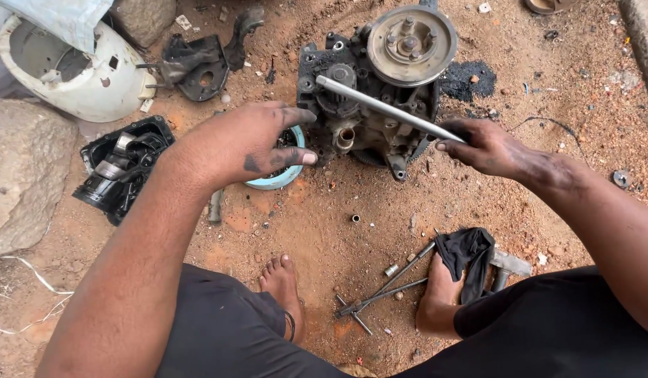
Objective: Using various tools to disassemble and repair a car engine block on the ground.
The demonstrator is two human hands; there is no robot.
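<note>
A big greasy engine block [369,105] is sitting on the dirt. The right hand [488,147] is gripping a long metal bar [387,108], slanting up-left across the engine block. The left hand [250,143] is hovering open just left of the engine block, over a small blue bowl [282,178].

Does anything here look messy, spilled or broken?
Yes: a dark oily patch stains the dirt beside the engine block, and loose sockets and rods lie scattered on the ground. The right hand holds a long bar.

Greasy metal engine block [369,105], shiny steel bar [387,108]
</note>
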